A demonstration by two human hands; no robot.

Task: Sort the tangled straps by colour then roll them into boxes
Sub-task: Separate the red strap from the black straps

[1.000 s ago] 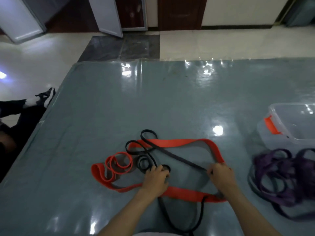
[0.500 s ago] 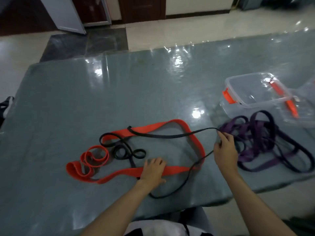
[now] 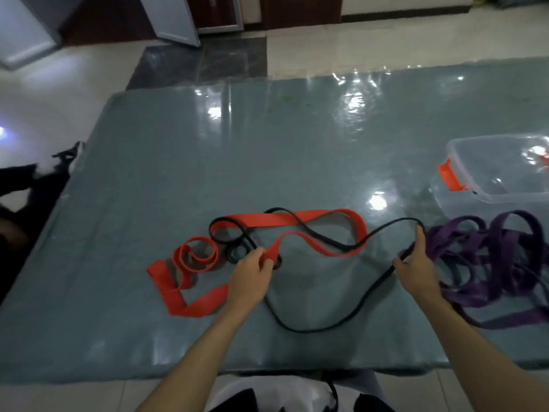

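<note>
I am watching the left hand (image 3: 252, 275) gripping the wide flat red-orange strap (image 3: 297, 219) at a fold near the middle of the table: its fingers are curling round the band, and the band is rising off the surface at the grip. From that grip the red-orange strap is running two ways: up and to the right in a long loop toward the far side, and down to the left, where it is lying in a loose coil. I am reading the right hand (image 3: 416, 266) as pinching the thin black cord-like strap (image 3: 326, 242), with the fingers closing on it just where it is bending back on itself beside the heap of dark purple flat straps (image 3: 490, 257). The relation that matters for the coming move is the crossing: the black strap is running leftward from the right hand, passing over and through the red-orange loop, and ending in small loops just beyond the left hand's fingertips. Its long axis is therefore lying roughly left to right across the table, between the two hands, with a slack bight trailing toward the near edge. I am judging the left hand to be nearer the tangle, and the right hand to be nearer the free length, so separation seems to call for drawing the black strap rightward. The clear plastic box with an orange latch (image 3: 487, 171) is standing beyond the purple heap, on the glossy grey-green table covering (image 3: 267, 144).
</note>
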